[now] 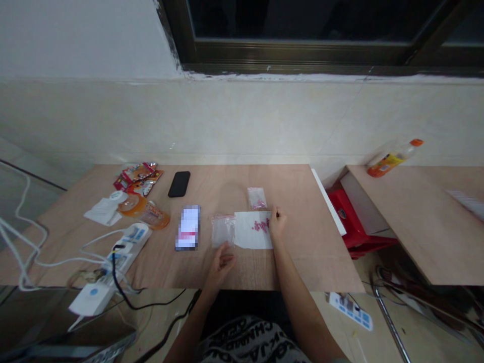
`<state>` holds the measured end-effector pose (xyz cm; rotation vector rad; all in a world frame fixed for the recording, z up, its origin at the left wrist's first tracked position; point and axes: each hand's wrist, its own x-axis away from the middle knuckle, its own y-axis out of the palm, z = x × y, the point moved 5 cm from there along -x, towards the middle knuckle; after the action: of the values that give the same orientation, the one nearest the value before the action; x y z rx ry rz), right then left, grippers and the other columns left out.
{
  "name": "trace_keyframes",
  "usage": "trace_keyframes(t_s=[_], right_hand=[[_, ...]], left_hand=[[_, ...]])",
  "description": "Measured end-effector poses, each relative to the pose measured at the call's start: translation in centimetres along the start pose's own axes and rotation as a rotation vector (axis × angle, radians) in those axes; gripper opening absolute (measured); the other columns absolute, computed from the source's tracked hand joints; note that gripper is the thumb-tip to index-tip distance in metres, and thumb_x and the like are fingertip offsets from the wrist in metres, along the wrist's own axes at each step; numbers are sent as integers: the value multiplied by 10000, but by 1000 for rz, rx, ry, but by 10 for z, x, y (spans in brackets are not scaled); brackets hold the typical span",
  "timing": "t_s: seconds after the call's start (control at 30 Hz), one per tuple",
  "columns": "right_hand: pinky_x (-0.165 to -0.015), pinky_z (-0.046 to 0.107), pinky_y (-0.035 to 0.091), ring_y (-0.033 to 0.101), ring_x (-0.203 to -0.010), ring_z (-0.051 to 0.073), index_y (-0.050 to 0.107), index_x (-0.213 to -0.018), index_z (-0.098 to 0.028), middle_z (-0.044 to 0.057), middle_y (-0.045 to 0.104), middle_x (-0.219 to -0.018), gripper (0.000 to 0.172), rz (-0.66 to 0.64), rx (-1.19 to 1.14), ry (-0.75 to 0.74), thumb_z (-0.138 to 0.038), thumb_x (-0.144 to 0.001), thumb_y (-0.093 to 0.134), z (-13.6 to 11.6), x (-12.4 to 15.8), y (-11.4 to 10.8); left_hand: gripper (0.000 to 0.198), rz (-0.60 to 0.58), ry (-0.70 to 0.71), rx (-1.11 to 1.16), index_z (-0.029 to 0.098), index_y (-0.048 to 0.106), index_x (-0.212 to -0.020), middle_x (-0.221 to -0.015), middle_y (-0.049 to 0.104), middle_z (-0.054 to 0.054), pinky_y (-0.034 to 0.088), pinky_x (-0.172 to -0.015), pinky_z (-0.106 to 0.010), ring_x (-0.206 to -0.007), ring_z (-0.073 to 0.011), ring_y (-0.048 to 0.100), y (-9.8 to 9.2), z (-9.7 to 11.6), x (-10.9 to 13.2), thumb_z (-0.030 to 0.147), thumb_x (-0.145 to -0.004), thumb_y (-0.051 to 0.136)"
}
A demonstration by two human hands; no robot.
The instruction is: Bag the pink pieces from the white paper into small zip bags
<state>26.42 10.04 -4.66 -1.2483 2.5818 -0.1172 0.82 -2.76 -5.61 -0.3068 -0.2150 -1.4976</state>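
Observation:
A white sheet of paper point(251, 233) lies on the wooden table point(302, 242) with a small heap of pink beads point(260, 225) on it. My right hand point(277, 224) rests at the sheet's right edge beside the beads, fingers pinched together; what they hold is too small to make out. My left hand point(221, 263) hovers just below a clear empty zip bag point(223, 230), fingers loosely curled and apart, holding nothing. A second small zip bag with pink beads point(257, 197) lies farther back.
A blurred-out card point(188, 228) and a black phone point(179, 183) lie left of the bags. Snack packets point(138, 177), a toppled orange cup point(145, 212), a tissue point(103, 210) and a power strip point(126, 247) with cables crowd the left. A second table point(416, 217) holds a bottle point(393, 159).

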Motion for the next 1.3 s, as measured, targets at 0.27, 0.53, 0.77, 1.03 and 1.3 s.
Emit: trace_keyframes(t_s=[0.27,0.53,0.77,1.03,1.3], right_hand=[[-522,245,291,376,-522,116,378,-538,-225,-50,394,-506,491,-11,11,-3,-530,-919,427,5,1,1],[-452,229,278,364,-445,100,386,-536,-224,-68,372,-456,502,-9,-105,79,-564,-900,452,16,1,1],[-411,221,307,384,-381,94,382,-534,-225,-74,373,-414,524,-16,-188,119,-599,-895,451,16,2,3],[-396,222,304,374,-374,92,379,-538,-227,-77,365,-417,530,-7,-193,137,-618,-888,454,18,3,4],[-423,225,293,361,-404,91,380,-547,-222,-76,351,-445,520,-17,-160,107,-604,-893,456,16,2,2]], left_hand=[[483,32,117,-270,161,591,-1182,-919,646,-66,559,-750,-390,-792,-201,643,-12,27,-8,441,-790,622],[722,355,462,-750,162,403,-1408,-1498,354,-209,297,-1113,-579,-1419,-392,290,0,67,-45,457,-797,651],[709,325,488,-954,160,366,-1454,-1577,208,-199,310,-1104,-578,-1434,-403,238,17,70,-74,410,-839,615],[562,310,477,-1083,200,496,-1383,-1550,291,-159,362,-1081,-523,-1360,-382,356,25,77,-77,340,-850,606],[521,305,391,-1188,216,488,-1399,-1522,357,-168,398,-1043,-483,-1341,-351,392,32,71,-84,344,-896,532]])
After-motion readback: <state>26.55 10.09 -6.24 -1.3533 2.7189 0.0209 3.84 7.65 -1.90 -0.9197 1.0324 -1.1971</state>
